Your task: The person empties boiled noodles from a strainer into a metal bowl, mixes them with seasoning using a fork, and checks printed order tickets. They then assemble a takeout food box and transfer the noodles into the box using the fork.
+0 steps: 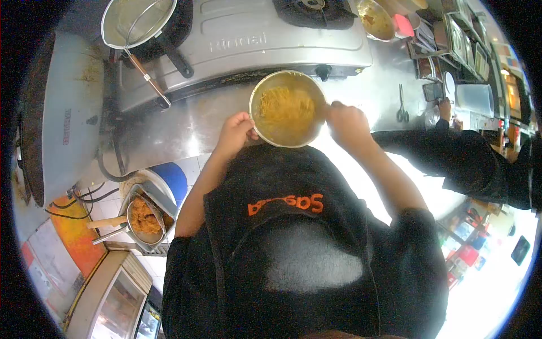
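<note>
A round metal bowl (255,104) with yellow noodles (285,104) in it is in front of my body, at the counter's edge below the stove. My left hand (238,133) is closed on the bowl's left rim, thumb and fingers pinching it. On the right side of the bowl, my right hand (347,125) is closed, with a small dark end showing by its fingers. What it holds is hidden, and the right part of the noodles is smeared by motion.
A gas stove (237,42) spans the back, with a pot (110,28) and a long-handled strainer (145,76) at left. Scissors (402,104) lie on the right of the counter (375,93). Fried food (145,217) sits in a container lower left. Another person's sleeve (451,155) reaches in at right.
</note>
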